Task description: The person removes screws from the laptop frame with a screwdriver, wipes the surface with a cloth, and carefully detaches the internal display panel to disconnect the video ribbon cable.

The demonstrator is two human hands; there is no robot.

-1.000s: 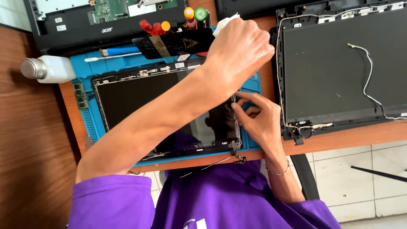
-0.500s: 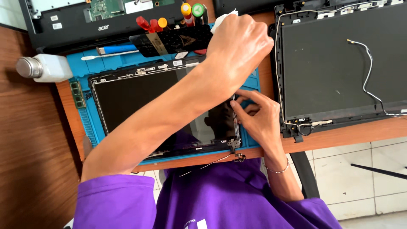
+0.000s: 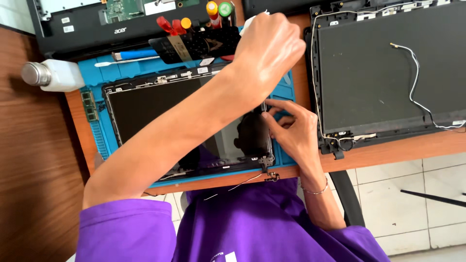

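A laptop screen panel point(image 3: 160, 111) lies on a blue work mat point(image 3: 97, 77). My left arm crosses over the panel, and my left hand point(image 3: 269, 46) is a fist above its upper right corner. The fist is closed on a small white thing point(image 3: 251, 20), most of it hidden. My right hand point(image 3: 291, 131) is at the panel's right edge. Its fingertips pinch the thin metal side bracket point(image 3: 266, 127) there.
A black laptop lid point(image 3: 388, 73) with a loose white wire point(image 3: 417, 82) lies to the right. An opened laptop base point(image 3: 97, 24), a rack of coloured screwdrivers point(image 3: 194, 34) and a blue-handled tool point(image 3: 131, 54) are behind the mat. A white bottle point(image 3: 53, 75) stands at left.
Both hands stay almost where they were. The right fingers have shifted slightly along the panel's right edge.
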